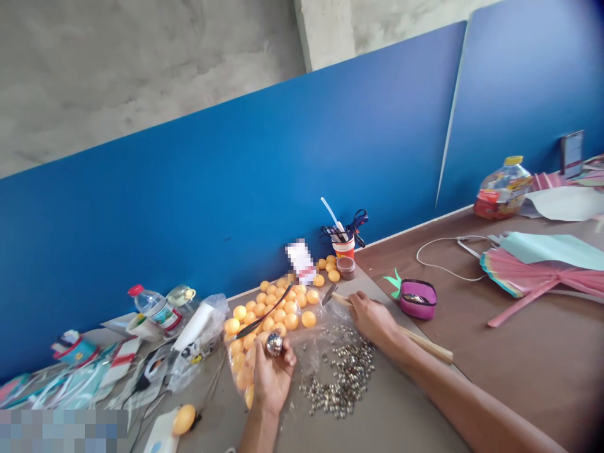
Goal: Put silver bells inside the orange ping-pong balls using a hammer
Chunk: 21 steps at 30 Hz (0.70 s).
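A shiny silver ball (274, 344) rests in my left hand (274, 377), whose fingers curl around it from below. My right hand (370, 314) is closed around the wooden handle of a hammer (427, 346), with its small metal head (330, 294) pointing away from me. Between and below my hands, many small silvery beads or studs (342, 377) lie spread on the table, partly on clear plastic. Just behind my left hand are many orange balls (278, 314), most in a clear plastic bag, with a dark strap (264, 314) across them.
To the right sit a purple pouch (418, 299), a pink fan-like paper piece (533, 277) and a large bottle (504, 189). A cup of pens and cables (343, 245) stands by the blue partition (236, 201). Bottles (155, 308), cables and plastic clutter the left.
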Available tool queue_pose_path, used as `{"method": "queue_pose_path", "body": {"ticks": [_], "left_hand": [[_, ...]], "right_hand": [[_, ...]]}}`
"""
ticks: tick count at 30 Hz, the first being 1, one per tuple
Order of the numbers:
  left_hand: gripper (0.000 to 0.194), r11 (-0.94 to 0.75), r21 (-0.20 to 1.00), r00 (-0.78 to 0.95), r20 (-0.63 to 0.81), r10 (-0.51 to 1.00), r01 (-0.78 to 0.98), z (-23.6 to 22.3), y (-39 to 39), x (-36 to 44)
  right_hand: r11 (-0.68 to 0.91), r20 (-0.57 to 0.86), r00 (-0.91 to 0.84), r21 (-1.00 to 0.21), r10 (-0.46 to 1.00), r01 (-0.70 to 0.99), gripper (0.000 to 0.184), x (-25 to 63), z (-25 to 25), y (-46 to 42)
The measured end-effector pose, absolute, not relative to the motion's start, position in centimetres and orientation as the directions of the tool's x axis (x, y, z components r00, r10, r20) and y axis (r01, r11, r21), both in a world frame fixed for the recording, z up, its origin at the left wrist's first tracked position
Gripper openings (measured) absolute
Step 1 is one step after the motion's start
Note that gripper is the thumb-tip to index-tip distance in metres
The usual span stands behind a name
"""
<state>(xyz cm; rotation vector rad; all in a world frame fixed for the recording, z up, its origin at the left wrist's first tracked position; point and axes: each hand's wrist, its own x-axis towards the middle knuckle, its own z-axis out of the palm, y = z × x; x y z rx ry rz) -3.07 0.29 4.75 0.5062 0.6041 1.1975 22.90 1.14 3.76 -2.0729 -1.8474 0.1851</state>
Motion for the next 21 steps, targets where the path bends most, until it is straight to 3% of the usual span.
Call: {"method": "queue_pose_path", "body": {"ticks": [6,9,15,18,21], "left_hand": [[0.021,0.268,0.625,0.204,-0.174,0.963,-0.733,5.4,0.1,-3.0],[0.028,0.251,0.654,0.186,-0.168,0.968,-0.714,5.4,-0.2,-2.7],[0.039,0.263,0.682,0.247,-0.124,0.961,-0.682,5.8,-0.9,-2.2],[0.046,0.279,0.669,0.284,-0.105,0.953,-0.689,5.9,-1.1,-2.1],[0.049,0.279,0.693,0.3,-0.095,0.949,-0.665,6.1,-1.4,-2.1]], "right_hand": [[-0.069,0.154,0.109,-0.246,0.982,0.967,0.017,22.7,3.0,1.3],[-0.05,0.174,0.087,-0.206,0.981,0.977,0.018,22.5,2.7,1.4],[-0.047,0.252,0.109,-0.241,0.962,0.969,0.017,22.7,2.8,1.7],[0.098,0.427,0.041,-0.299,0.903,0.949,0.019,22.5,3.4,1.5],[0.37,0.591,-0.118,-0.326,0.798,0.87,0.022,21.4,3.9,0.9]]}}
